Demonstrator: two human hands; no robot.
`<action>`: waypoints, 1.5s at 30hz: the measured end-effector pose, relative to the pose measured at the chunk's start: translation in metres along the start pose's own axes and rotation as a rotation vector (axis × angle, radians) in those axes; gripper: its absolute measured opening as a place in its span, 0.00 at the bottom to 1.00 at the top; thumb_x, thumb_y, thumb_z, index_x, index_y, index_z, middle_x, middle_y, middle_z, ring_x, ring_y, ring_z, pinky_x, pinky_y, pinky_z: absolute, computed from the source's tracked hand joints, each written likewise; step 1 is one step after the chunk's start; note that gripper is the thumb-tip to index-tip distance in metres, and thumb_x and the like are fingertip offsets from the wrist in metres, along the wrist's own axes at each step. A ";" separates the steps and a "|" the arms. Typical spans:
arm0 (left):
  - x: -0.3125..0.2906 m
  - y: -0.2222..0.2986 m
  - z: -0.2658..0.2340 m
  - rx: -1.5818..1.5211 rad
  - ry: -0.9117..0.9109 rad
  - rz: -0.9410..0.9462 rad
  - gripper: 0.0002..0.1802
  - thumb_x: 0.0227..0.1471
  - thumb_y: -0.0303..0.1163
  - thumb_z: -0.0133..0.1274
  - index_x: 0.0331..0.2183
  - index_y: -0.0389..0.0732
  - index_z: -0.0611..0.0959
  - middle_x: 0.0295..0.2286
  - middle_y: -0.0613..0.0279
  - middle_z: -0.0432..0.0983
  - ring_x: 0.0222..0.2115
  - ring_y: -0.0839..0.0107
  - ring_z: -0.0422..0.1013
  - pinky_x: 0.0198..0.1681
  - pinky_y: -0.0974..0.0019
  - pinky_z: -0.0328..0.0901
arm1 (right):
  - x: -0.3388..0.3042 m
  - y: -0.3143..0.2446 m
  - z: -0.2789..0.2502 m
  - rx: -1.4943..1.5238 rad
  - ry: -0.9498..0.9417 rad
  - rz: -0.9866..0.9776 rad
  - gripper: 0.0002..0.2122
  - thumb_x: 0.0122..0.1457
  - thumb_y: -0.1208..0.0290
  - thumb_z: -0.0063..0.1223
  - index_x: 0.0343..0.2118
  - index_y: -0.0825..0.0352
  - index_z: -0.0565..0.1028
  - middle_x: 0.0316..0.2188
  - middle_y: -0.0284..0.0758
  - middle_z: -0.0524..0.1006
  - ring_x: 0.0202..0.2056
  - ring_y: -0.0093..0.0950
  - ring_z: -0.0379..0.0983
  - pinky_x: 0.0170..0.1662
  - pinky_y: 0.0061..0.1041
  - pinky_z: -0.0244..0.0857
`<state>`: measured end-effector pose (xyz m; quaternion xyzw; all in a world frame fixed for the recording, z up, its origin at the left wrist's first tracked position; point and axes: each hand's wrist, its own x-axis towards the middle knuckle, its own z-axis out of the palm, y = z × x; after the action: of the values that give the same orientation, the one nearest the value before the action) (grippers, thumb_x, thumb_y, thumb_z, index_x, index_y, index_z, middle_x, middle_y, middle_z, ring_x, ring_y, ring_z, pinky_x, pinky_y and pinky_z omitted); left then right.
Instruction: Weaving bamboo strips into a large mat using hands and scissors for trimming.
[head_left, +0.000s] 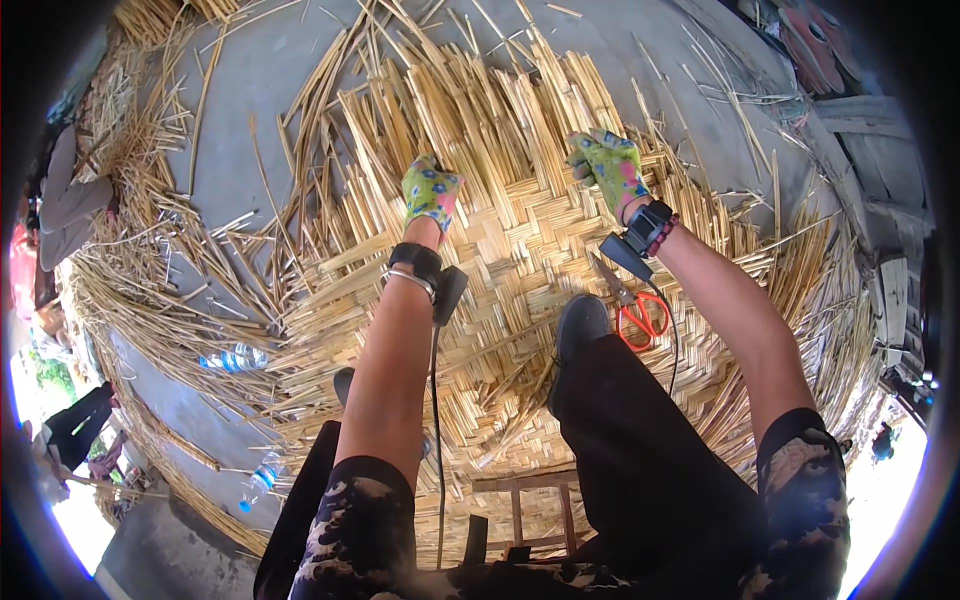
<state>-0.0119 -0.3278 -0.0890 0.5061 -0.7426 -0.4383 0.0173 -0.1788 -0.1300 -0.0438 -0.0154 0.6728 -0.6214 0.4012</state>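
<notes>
A partly woven mat [520,245] of flat, straw-coloured reed strips spreads under both hands. Its far edge ends in loose, upright-pointing reed strips [480,125]. My left hand [432,190], in a green flowered glove, is closed in a fist over the strips left of the middle. My right hand [612,168], gloved alike, has its fingers curled at the strips on the far right. What lies inside either grip is hidden. Orange-handled scissors [640,318] rest on the mat below my right wrist, beside my dark shoe [582,328].
Loose reeds [170,290] lie heaped on the left over the grey floor [235,150]. Two clear plastic bottles, one among the reeds [237,359] and one nearer [262,482], lie at the left. A low wooden stool [525,483] stands close to me. Dark cables [437,430] hang from my wrists.
</notes>
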 end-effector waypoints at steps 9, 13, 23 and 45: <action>-0.008 0.007 -0.005 0.076 -0.131 0.016 0.15 0.35 0.29 0.64 0.29 0.34 0.79 0.19 0.62 0.76 0.18 0.72 0.70 0.21 0.72 0.63 | 0.026 0.006 0.004 0.113 -0.057 -0.012 0.09 0.58 0.70 0.48 0.39 0.67 0.74 0.28 0.34 0.77 0.25 0.22 0.73 0.26 0.17 0.65; -0.014 0.008 -0.002 -0.291 -0.157 -0.017 0.10 0.41 0.26 0.59 0.29 0.32 0.79 0.25 0.56 0.78 0.25 0.67 0.74 0.26 0.73 0.67 | 0.044 0.012 0.011 0.171 -0.132 -0.016 0.10 0.60 0.71 0.44 0.41 0.69 0.71 0.37 0.40 0.76 0.36 0.31 0.75 0.39 0.27 0.69; 0.002 -0.016 0.002 -1.233 -0.445 -0.154 0.08 0.47 0.17 0.47 0.28 0.17 0.75 0.29 0.37 0.75 0.29 0.59 0.76 0.31 0.71 0.71 | 0.077 0.008 0.030 0.184 -0.127 0.247 0.08 0.58 0.69 0.46 0.40 0.64 0.68 0.39 0.41 0.74 0.37 0.35 0.74 0.39 0.32 0.70; -0.024 0.004 -0.012 -0.998 -0.330 0.043 0.03 0.41 0.16 0.54 0.25 0.27 0.77 0.28 0.43 0.77 0.27 0.60 0.76 0.32 0.71 0.72 | 0.078 0.019 0.047 0.021 -0.149 0.248 0.09 0.57 0.70 0.44 0.40 0.62 0.72 0.33 0.29 0.73 0.33 0.21 0.69 0.37 0.20 0.64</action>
<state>0.0024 -0.3168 -0.0686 0.3450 -0.4468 -0.8121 0.1479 -0.1969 -0.2050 -0.0959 0.0261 0.6314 -0.5713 0.5238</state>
